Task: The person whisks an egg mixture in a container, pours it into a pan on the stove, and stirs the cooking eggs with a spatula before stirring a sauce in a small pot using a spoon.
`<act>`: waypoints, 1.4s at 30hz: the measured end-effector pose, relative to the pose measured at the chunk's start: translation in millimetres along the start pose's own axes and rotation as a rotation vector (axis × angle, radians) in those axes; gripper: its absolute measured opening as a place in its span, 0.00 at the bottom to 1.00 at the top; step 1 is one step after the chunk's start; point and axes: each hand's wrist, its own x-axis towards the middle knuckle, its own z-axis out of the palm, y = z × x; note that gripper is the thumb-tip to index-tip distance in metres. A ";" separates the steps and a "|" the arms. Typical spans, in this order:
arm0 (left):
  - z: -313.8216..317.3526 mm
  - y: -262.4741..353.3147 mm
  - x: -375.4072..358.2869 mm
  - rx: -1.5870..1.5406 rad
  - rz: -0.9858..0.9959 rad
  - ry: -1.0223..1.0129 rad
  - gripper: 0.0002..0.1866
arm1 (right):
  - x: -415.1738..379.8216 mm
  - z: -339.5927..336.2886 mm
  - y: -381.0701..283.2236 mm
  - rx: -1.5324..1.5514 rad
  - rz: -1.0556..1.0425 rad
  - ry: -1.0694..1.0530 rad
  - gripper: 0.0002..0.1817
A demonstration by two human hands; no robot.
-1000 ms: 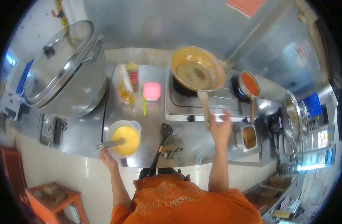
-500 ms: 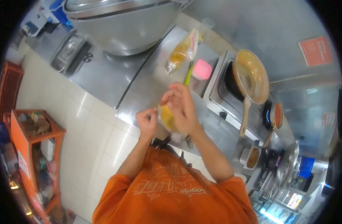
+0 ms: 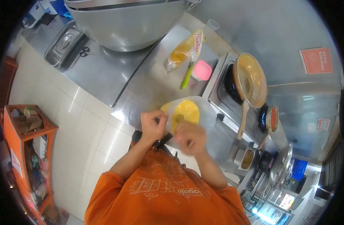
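Head view: against the previous frame, the right hand sits lower, uncovering more yellow mixture. It is curled but motion-blurred; whether it clamps anything cannot be told. The left hand forms a fist at the left side of the bowl, contents hidden. The bowl, on the counter's near edge, opens upward; its long axis is indeterminable.
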 end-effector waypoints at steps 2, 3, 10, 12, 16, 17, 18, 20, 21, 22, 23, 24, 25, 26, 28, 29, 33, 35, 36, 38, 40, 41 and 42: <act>0.5 -2.1 1.4 -0.013 0.056 0.036 0.15 | 16.5 -19.5 -0.5 0.438 0.085 0.406 0.18; 1.6 -0.8 3.2 -0.018 0.053 0.035 0.15 | 32.5 -37.7 -9.3 0.748 0.129 0.520 0.20; -3.7 -2.0 5.3 -0.028 0.088 0.081 0.15 | 28.3 -29.4 -18.6 0.774 0.189 0.856 0.24; -6.1 0.4 4.8 -0.050 0.116 0.064 0.15 | 21.3 -35.4 -13.8 0.826 0.094 0.761 0.22; -4.5 -3.7 12.4 -0.006 0.108 0.049 0.15 | 7.8 -22.8 -3.3 0.273 0.385 0.541 0.22; -5.7 -7.7 11.4 0.023 0.082 0.043 0.15 | 19.1 -32.8 -12.1 0.563 0.265 0.731 0.22; -4.7 -6.2 10.8 0.024 0.079 0.030 0.15 | 24.8 -40.4 -16.2 0.853 0.134 0.915 0.22; -3.3 1.5 12.5 -0.001 0.097 0.032 0.14 | 15.5 -35.7 -6.2 0.834 0.099 0.920 0.22; -0.1 -0.2 14.7 -0.004 0.110 0.013 0.14 | 8.2 -20.7 -0.5 0.516 0.206 0.784 0.22; 6.6 -5.0 16.9 -0.002 0.132 0.061 0.14 | 4.1 -16.2 1.0 0.197 0.308 0.636 0.22; 12.6 -4.8 21.9 0.001 0.157 0.115 0.13 | 5.3 -22.3 -5.2 0.355 0.377 0.657 0.22; 14.6 -3.0 22.6 -0.009 0.167 0.098 0.13 | 9.8 -34.3 -6.9 0.345 0.365 0.672 0.22; 13.6 2.3 20.1 0.007 0.112 0.085 0.13 | 15.0 -50.1 -8.5 0.571 0.303 0.858 0.22; 16.6 7.7 20.6 0.018 0.069 0.070 0.12 | 18.6 -64.5 -10.3 0.800 0.215 1.033 0.22; 33.9 14.6 29.0 0.001 0.170 0.068 0.13 | 23.4 -46.6 -4.5 0.076 0.314 1.108 0.23; 42.0 22.9 33.8 -0.008 0.103 0.072 0.14 | 18.0 -51.2 -6.1 0.236 0.420 0.869 0.22; 71.4 55.6 61.4 0.040 0.047 0.084 0.20 | 43.3 -126.2 -7.9 0.745 0.398 0.874 0.21; 90.2 83.1 75.4 0.121 0.070 0.055 0.22 | 65.9 -172.2 -20.8 0.814 0.374 0.996 0.20; 102.4 94.8 85.5 0.198 0.134 0.033 0.21 | 76.3 -192.5 -28.6 0.798 0.338 1.028 0.20; 128.9 122.1 104.7 0.282 0.215 0.010 0.20 | 90.9 -233.7 -35.8 0.736 0.253 1.074 0.19; 156.9 147.5 119.1 0.312 0.222 -0.026 0.18 | 96.0 -272.4 -33.2 0.701 0.194 1.090 0.18; 169.4 152.3 128.3 0.320 0.232 -0.026 0.18 | 95.9 -290.4 -29.0 0.706 0.140 1.102 0.18; 182.0 157.4 138.6 0.449 0.294 -0.002 0.18 | 94.6 -306.2 -25.5 0.710 0.084 1.114 0.18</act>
